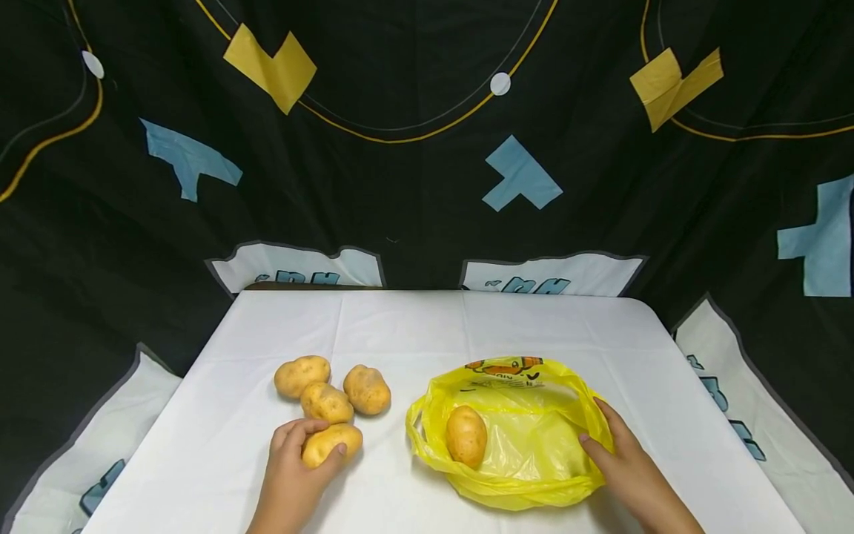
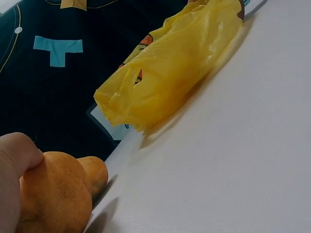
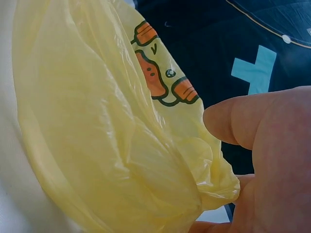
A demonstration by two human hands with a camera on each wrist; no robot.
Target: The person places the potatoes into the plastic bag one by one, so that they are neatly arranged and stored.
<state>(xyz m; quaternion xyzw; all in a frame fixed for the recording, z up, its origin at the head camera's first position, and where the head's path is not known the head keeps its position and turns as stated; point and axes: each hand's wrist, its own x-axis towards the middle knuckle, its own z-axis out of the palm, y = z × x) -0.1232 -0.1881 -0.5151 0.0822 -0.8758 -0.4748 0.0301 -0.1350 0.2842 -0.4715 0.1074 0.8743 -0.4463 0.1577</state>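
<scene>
My left hand (image 1: 292, 469) grips a potato (image 1: 333, 443), thumb on its near side and fingers on its far left side; the left wrist view shows the thumb lying on the potato (image 2: 58, 194). Beyond it lie three more potatoes: one (image 1: 327, 403) right behind, one (image 1: 302, 376) farther left and one (image 1: 367, 389) to the right. A yellow plastic bag (image 1: 527, 486) lies open on the right with one potato (image 1: 466, 436) inside. My right hand (image 1: 623, 456) holds the bag's right rim, thumb inside and fingers outside. In the right wrist view the bag (image 3: 97, 136) covers most of the picture.
Everything lies on a table with a white cloth (image 1: 400, 326). Behind it hangs a black curtain (image 1: 400, 208) with blue and gold shapes. White table surface lies between the potatoes and the bag.
</scene>
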